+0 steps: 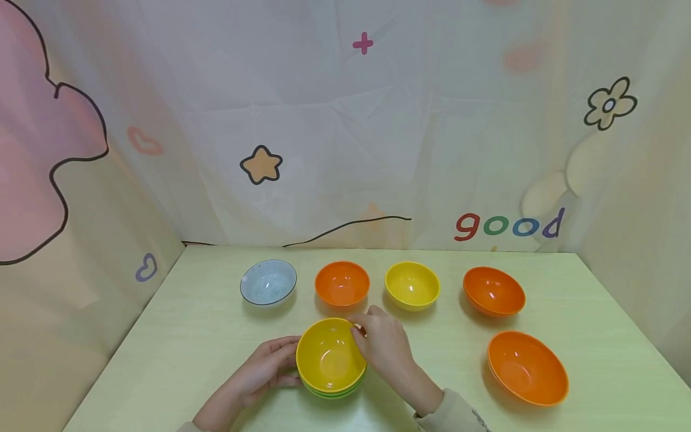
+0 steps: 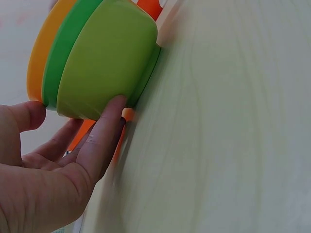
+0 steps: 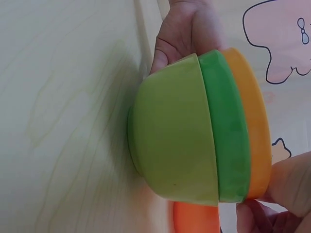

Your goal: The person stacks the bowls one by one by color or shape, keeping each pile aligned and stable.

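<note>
A stack of bowls stands at the front middle of the table: a yellow bowl (image 1: 330, 355) on top, a green bowl (image 3: 226, 126) under it, and a light green bowl (image 3: 177, 131) lowest. From the left, my left hand (image 1: 268, 365) holds the stack, thumb at the upper rims and fingers along the light green wall in the left wrist view. My right hand (image 1: 384, 343) pinches the yellow bowl's rim at its far right side, thumb inside the bowl in the head view.
Along the back sit a pale blue bowl (image 1: 268, 282), an orange bowl (image 1: 342, 284), another yellow bowl (image 1: 412, 285) and a second orange bowl (image 1: 493, 291). Larger orange bowls, nested together (image 1: 528, 368), stand at the front right. A printed curtain (image 1: 324, 120) hangs behind the table (image 1: 162, 360).
</note>
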Motion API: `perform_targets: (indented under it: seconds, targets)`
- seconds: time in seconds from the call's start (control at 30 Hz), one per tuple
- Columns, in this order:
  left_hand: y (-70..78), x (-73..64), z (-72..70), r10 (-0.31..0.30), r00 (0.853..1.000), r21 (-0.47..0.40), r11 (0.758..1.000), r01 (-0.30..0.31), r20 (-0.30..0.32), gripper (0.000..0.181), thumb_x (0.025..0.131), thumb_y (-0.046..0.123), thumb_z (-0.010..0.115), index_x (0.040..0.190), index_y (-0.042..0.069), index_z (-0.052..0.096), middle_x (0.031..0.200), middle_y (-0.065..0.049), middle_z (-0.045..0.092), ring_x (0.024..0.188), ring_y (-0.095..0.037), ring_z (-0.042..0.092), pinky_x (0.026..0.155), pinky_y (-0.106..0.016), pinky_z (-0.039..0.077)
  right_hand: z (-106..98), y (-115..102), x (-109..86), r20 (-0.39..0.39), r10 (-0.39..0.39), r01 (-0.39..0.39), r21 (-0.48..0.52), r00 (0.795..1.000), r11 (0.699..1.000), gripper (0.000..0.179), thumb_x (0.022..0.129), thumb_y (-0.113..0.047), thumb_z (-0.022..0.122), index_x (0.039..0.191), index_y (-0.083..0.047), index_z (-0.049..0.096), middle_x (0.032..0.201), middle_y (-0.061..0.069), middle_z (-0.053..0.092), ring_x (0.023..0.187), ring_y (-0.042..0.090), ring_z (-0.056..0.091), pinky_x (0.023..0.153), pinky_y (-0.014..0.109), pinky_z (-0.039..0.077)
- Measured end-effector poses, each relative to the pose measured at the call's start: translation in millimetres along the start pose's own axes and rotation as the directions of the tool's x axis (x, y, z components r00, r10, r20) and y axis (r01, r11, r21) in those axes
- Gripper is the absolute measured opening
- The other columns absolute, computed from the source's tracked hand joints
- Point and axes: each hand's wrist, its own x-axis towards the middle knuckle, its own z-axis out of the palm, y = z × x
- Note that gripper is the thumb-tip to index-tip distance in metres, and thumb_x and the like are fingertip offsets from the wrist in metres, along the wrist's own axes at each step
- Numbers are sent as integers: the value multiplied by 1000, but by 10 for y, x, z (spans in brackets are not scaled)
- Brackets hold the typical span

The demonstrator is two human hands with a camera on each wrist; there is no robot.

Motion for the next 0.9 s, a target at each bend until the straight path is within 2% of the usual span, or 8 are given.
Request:
perform_targets:
  seconds: [0.27,0.5,0.6,0.73,0.9]
  targets:
    - [5,3,4,-6,1000,4,1000,6,-4,57,93,29,52,135,-7,38,128,-18,54,101,-21,62,80,-42,54,1,2,2,0,0,0,-1,1000,1000,12,76,-12,73,88,-13,75,64,-3,51,52,6,41,44,12,33]
    - [4,1,5,-3,1000,6,1000,3,-7,56,93,29,53,134,-7,39,125,-17,56,99,-21,62,80,-41,54,13,38,-15,-20,-26,26,-7,999,1000,17,77,-15,72,93,-12,73,72,2,58,56,8,46,46,13,35]
    - [-1,1,4,-1,1000,6,1000,1,-6,56,93,29,53,134,-7,39,125,-18,56,99,-21,62,80,-41,54,12,56,-24,-24,-57,56,-28,998,998,23,77,-18,73,99,-13,72,82,3,61,64,11,52,51,16,42]
    - [-6,2,3,0,1000,5,1000,0,-10,56,93,29,53,134,-7,39,125,-17,56,99,-21,62,80,-41,54,3,75,-36,-20,-103,102,-31,995,994,30,78,-20,72,108,-14,68,102,6,63,84,18,59,63,26,53]
    - [-7,6,6,-2,1000,4,1000,2,-16,57,92,31,54,133,-7,40,125,-16,57,98,-20,63,79,-40,54,-25,103,-50,1,-126,126,-6,992,992,36,81,-22,69,116,-14,64,117,9,59,103,25,58,77,39,55]
